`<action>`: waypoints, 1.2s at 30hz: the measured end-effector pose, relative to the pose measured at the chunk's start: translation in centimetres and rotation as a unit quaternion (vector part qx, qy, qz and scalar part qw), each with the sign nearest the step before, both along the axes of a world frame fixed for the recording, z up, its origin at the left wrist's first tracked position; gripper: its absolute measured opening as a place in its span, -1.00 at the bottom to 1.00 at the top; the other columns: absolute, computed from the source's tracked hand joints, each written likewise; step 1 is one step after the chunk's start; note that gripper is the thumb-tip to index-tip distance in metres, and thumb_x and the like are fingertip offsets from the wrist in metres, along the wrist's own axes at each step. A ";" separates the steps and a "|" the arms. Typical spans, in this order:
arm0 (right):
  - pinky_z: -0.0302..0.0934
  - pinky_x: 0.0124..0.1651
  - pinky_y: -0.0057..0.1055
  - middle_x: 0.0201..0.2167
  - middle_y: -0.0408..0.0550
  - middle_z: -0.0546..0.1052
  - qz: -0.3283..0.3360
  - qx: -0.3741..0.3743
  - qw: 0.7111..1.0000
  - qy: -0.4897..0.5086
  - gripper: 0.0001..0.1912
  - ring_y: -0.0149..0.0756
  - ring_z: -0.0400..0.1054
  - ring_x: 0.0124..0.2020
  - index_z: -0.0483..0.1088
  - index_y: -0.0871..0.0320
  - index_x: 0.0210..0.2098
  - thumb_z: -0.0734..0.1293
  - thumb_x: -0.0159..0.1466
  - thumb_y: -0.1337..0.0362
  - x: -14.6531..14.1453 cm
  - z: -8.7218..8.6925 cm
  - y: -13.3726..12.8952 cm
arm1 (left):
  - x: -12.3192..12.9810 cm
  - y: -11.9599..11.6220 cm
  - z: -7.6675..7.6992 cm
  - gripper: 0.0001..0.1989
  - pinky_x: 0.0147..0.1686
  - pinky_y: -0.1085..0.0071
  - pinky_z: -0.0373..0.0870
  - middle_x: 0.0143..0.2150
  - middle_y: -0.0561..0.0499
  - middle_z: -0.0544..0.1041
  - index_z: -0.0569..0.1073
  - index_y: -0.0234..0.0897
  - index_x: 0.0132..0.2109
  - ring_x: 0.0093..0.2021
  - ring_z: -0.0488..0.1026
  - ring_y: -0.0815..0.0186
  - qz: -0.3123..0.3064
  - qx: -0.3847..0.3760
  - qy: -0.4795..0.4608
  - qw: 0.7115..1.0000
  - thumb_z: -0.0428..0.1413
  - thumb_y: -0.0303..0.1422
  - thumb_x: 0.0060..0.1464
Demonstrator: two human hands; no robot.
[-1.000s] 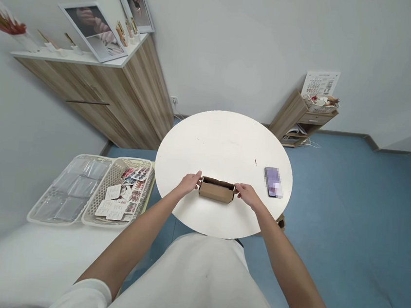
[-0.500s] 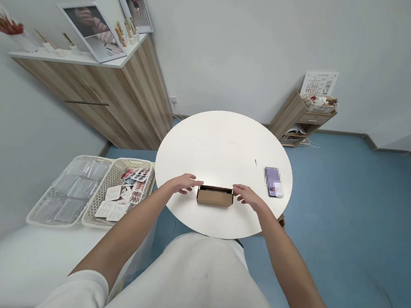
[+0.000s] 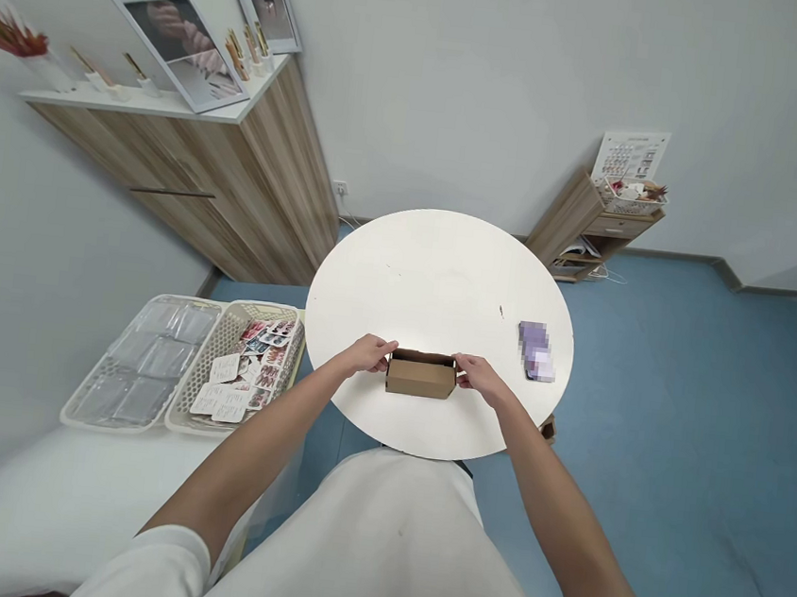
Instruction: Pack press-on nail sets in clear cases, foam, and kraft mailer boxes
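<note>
I can't see to the bottom of the cardboard box [image 3: 421, 379] or read the white cards [image 3: 224, 369]; pixelation masks the purple item [image 3: 536, 351], and the left edge crops the plant [image 3: 6, 31].

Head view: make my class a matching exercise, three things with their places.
1. Brown cardboard box
2. White perforated plastic basket of printed cards
3. Flat purple rectangular item

A. Beside a white plastic basket of translucent packets
B. Near the right edge of the white rounded table
C. Between the left hand and right hand

Pairs: 1-C; 2-A; 3-B
</note>
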State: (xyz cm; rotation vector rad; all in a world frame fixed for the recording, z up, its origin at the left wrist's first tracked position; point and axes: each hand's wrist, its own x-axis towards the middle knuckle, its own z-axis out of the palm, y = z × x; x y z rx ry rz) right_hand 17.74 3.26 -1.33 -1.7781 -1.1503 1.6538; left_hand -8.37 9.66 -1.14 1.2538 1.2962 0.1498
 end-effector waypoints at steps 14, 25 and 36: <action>0.20 -0.07 -0.26 -0.08 -0.05 0.34 -0.070 0.153 0.986 -0.012 -0.54 -0.33 0.28 -0.19 0.27 0.02 0.01 0.26 0.10 0.13 0.0 -2.2 -3.2 | -0.3 -3.3 -3.3 -0.42 -0.22 0.37 0.31 -0.23 -0.05 0.40 0.29 -0.31 0.05 -0.24 0.36 0.32 0.054 0.155 -0.061 0.985 0.12 -0.15 -0.12; 0.27 -0.26 -0.35 -0.19 -0.05 0.32 -0.089 0.200 0.975 -0.031 -0.59 -0.40 0.27 -0.35 0.23 0.08 -0.07 0.23 0.06 0.29 -1.3 -6.4 -7.2 | 0.0 -7.8 -6.8 -0.48 -0.28 0.38 0.39 -0.19 -0.01 0.35 0.25 -0.21 0.04 -0.34 0.36 0.41 0.045 0.211 -0.044 0.976 0.10 -0.47 -0.14; 0.21 -0.15 -0.27 -0.20 -0.03 0.35 -0.067 0.222 0.957 -0.177 -0.68 -0.28 0.29 -0.23 0.20 0.11 -0.16 0.19 0.05 0.31 -2.4 -8.1 -9.1 | 2.0 -10.0 -8.1 -0.46 -0.18 0.35 0.32 -0.10 -0.08 0.34 0.11 -0.23 0.10 -0.17 0.37 0.29 0.005 0.309 0.054 0.949 0.04 -0.42 -0.07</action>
